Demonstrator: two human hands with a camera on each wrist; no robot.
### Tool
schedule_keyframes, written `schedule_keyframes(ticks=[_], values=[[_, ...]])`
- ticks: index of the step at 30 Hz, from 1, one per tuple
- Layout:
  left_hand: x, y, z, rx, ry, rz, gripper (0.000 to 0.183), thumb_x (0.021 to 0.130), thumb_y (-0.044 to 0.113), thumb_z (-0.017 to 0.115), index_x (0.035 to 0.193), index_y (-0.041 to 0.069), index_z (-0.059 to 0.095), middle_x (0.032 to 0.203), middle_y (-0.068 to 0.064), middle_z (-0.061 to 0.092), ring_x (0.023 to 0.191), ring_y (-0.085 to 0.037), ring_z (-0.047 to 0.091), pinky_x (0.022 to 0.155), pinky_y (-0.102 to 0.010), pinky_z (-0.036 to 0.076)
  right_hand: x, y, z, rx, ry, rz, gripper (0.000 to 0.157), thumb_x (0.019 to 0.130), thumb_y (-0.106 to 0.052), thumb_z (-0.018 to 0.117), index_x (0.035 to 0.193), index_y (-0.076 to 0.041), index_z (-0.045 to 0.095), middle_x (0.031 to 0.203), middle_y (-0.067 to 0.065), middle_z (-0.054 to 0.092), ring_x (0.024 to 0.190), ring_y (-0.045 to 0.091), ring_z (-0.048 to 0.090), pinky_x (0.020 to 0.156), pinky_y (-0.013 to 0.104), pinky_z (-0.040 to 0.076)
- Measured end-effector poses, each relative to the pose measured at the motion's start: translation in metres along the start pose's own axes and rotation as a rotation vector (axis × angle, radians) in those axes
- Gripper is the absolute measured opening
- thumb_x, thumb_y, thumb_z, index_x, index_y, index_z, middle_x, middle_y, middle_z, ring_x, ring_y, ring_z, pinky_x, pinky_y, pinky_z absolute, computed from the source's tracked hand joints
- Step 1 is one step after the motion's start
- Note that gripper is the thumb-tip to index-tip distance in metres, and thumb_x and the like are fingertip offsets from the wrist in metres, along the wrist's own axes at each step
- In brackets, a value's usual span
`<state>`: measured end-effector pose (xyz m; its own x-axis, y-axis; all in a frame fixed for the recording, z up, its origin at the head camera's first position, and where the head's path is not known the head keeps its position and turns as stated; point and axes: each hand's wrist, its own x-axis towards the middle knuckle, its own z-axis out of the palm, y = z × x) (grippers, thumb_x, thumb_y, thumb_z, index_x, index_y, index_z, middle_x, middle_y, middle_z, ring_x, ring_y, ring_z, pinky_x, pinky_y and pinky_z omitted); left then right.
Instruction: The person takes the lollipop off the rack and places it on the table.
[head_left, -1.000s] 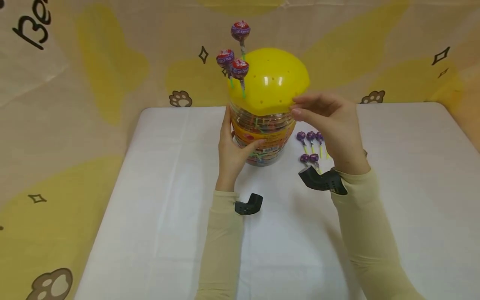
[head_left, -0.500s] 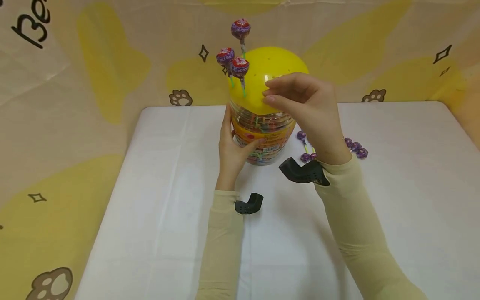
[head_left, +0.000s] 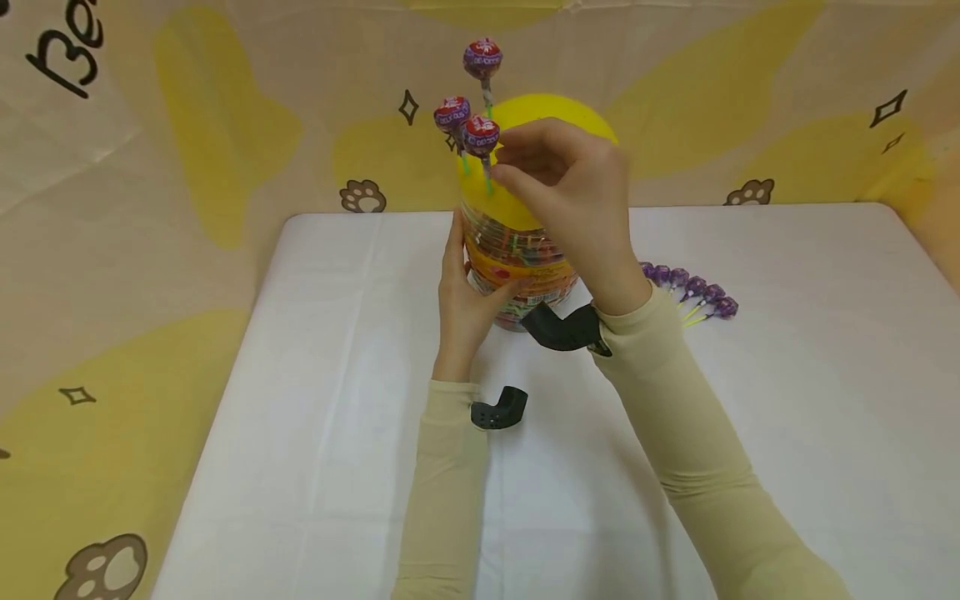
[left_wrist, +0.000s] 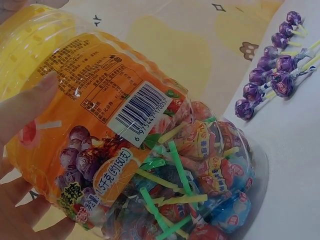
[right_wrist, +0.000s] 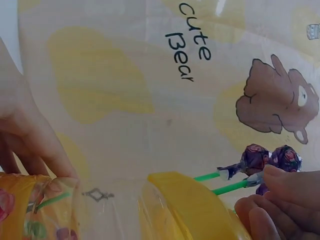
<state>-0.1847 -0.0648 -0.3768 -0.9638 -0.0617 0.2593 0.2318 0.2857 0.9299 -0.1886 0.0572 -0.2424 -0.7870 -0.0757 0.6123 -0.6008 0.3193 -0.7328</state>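
My left hand [head_left: 463, 321] grips the side of a clear plastic jar [head_left: 517, 271] packed with wrapped lollipops. An orange label with a barcode [left_wrist: 139, 112] wraps the jar. On top sits a domed yellow lid [head_left: 555, 108], with three purple-and-red lollipops standing in its left side on green sticks. My right hand [head_left: 581, 200] is at the front lollipop [head_left: 481, 137] of these, thumb and index fingertips right beside its wrapper, with a gap between them. In the right wrist view the right thumb [right_wrist: 292, 182] overlaps that lollipop's neck.
Several purple lollipops [head_left: 695, 287] with yellow sticks lie in rows on the white table [head_left: 345, 400], right of the jar and partly behind my right forearm. A patterned yellow-and-beige cloth [head_left: 225, 125] hangs behind. Black camera mounts [head_left: 498, 408] are on both wrists.
My right hand has moved left across the front of the lid, from its right edge to the standing lollipops. The left hand, jar and lollipops have stayed put.
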Motion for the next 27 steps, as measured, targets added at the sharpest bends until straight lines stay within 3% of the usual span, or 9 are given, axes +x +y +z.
schedule_keyframes(ticks=[5, 12, 15, 22, 27], values=[[0.0, -0.001, -0.001, 0.002, 0.007, 0.014, 0.096, 0.079, 0.018, 0.077, 0.152, 0.016, 0.016, 0.154, -0.003, 0.024, 0.138, -0.018, 0.026, 0.11, -0.039, 0.03, 0.004, -0.007, 0.005, -0.079, -0.032, 0.06, 0.025, 0.081, -0.011, 0.075, 0.1, 0.003, 0.07, 0.096, 0.012, 0.071, 0.086, 0.015, 0.068, 0.078, 0.021, 0.054], [0.0, -0.001, -0.002, -0.019, 0.009, 0.019, 0.096, 0.079, 0.02, 0.078, 0.152, 0.017, 0.016, 0.154, -0.002, 0.023, 0.138, -0.018, 0.027, 0.11, -0.039, 0.03, 0.007, -0.005, 0.01, -0.174, -0.003, 0.011, 0.022, 0.081, -0.014, 0.076, 0.096, 0.002, 0.071, 0.091, 0.009, 0.072, 0.079, 0.014, 0.068, 0.073, 0.019, 0.054], [-0.001, -0.002, -0.001, -0.022, 0.008, 0.024, 0.097, 0.078, 0.018, 0.078, 0.153, 0.017, 0.016, 0.154, -0.003, 0.023, 0.138, -0.018, 0.027, 0.11, -0.039, 0.03, 0.008, -0.004, 0.01, -0.082, 0.019, 0.014, 0.02, 0.081, -0.011, 0.075, 0.095, 0.003, 0.072, 0.09, 0.01, 0.071, 0.078, 0.014, 0.068, 0.075, 0.021, 0.054], [-0.001, -0.001, 0.0, -0.017, 0.005, 0.035, 0.096, 0.079, 0.017, 0.078, 0.152, 0.014, 0.016, 0.154, -0.005, 0.023, 0.138, -0.019, 0.027, 0.11, -0.039, 0.03, 0.008, -0.004, 0.003, 0.268, 0.069, 0.111, 0.018, 0.083, 0.0, 0.07, 0.099, 0.009, 0.068, 0.095, 0.014, 0.069, 0.085, 0.018, 0.066, 0.085, 0.029, 0.053], [-0.001, 0.0, 0.0, -0.029, 0.009, 0.041, 0.098, 0.078, 0.019, 0.079, 0.152, 0.015, 0.015, 0.154, -0.004, 0.023, 0.138, -0.018, 0.026, 0.11, -0.039, 0.03, 0.008, -0.005, -0.005, 0.454, 0.037, 0.192, 0.023, 0.085, 0.003, 0.066, 0.107, 0.009, 0.066, 0.098, 0.016, 0.068, 0.093, 0.023, 0.065, 0.088, 0.032, 0.052]])
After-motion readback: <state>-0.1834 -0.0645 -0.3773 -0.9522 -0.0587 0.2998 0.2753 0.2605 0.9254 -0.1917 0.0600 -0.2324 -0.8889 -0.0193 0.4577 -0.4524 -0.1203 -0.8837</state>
